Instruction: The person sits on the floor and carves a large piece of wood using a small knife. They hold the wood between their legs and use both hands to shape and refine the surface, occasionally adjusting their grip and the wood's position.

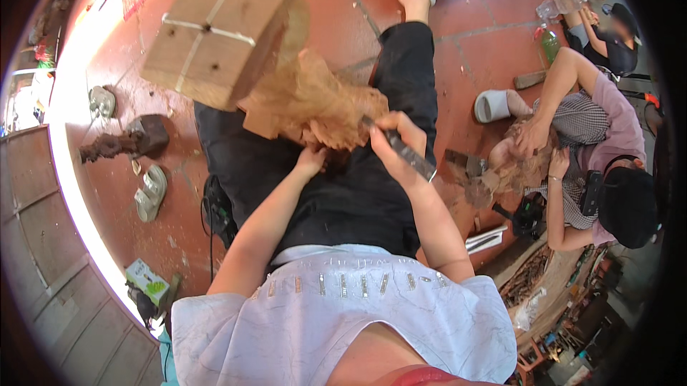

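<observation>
A carved piece of light brown wood (pixel 308 100) lies over my lap, its rough, detailed surface facing up. It adjoins a thick wooden block (pixel 215 35) with pale cords or strips crossed over its top. My left hand (pixel 313 160) is closed against the carving's near lower edge, with its fingers partly hidden beneath. In my right hand (pixel 397 139) is a dark bar-shaped tool (pixel 413 159), my fingers wrapped round it. Its front end meets the right end of the carving; the tip is too small to make out.
On the tiled floor at left are a dark carved wood piece (pixel 125 139), sandals (pixel 150 193) and a green-white box (pixel 147 279). To the right, a seated person (pixel 608 114) handles another carving (pixel 512 168). A white slipper (pixel 492 107) is nearby, a green bottle (pixel 549 44) farther off.
</observation>
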Demonstrator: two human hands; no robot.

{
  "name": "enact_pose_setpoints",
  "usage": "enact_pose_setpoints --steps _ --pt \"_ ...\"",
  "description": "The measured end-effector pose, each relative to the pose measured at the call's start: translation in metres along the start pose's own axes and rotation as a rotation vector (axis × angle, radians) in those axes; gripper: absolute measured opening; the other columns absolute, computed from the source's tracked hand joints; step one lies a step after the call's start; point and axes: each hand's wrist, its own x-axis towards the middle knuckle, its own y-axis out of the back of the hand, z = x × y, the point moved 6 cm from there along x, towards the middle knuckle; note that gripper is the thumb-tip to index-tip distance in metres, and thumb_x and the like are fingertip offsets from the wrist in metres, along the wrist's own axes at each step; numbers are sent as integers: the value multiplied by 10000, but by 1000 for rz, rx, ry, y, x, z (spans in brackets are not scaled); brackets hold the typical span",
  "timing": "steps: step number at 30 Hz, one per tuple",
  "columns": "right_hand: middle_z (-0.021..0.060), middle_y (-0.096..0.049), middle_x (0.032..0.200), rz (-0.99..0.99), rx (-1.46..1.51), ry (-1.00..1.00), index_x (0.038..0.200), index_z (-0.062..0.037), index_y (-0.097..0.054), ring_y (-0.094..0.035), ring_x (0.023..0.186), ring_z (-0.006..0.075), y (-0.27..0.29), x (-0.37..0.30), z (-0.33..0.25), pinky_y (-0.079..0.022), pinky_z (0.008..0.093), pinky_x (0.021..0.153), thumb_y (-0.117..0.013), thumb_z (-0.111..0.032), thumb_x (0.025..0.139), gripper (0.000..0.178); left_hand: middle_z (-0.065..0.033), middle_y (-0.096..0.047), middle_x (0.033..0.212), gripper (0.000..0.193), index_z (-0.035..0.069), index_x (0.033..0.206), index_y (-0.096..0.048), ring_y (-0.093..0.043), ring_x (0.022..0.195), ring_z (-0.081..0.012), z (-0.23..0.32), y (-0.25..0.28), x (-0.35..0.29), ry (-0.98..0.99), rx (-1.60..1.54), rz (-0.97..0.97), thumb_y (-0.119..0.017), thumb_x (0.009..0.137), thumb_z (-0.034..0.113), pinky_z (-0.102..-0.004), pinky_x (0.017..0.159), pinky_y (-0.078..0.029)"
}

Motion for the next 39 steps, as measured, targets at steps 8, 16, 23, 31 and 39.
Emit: enact_pose_setpoints --steps 8,16,23,31,39 --pt "78 -623 737 -48 -4 207 767 -46 -602 -614 760 259 0 3 2 -467 344 765 -700 11 720 123 -83 -647 908 332 -26 1212 -565 -593 684 -148 2 4 -10 59 -43 1 -500 980 200 -274 577 -525" --pt "76 -645 786 -75 -36 258 767 -50 -599 -632 831 250 -1 8 1 -474 373 865 -708 1 713 132 -81 -650 905 335 -29 1228 -559 -593 691 -142 1 5 -5 81 -58 0 -497 978 185 -269 588 -520" --pt "108 -660 819 -69 7 222 789 -40 -617 -660 930 287 -7 14 1 -464 434 949 -706 -7 725 114 -85 -657 916 323 -23 1215 -570 -597 689 -140 5 2 -10 84 -23 -1 -504 975 183 -272 583 -523" --pt "102 -673 848 -73 -42 154 801 -32 -623 -660 981 288 7 6 2 -455 427 975 -702 -19 737 102 -89 -652 909 309 -22 1191 -575 -597 678 -150 5 4 -6 71 -39 0 -505 971 182 -277 574 -523" --pt "115 -671 858 -67 8 148 823 -25 -626 -658 953 301 8 -5 23 -474 389 926 -701 -16 746 108 -87 -650 901 293 -9 1178 -586 -597 676 -146 5 3 -8 78 -54 4 -502 972 181 -273 571 -521"
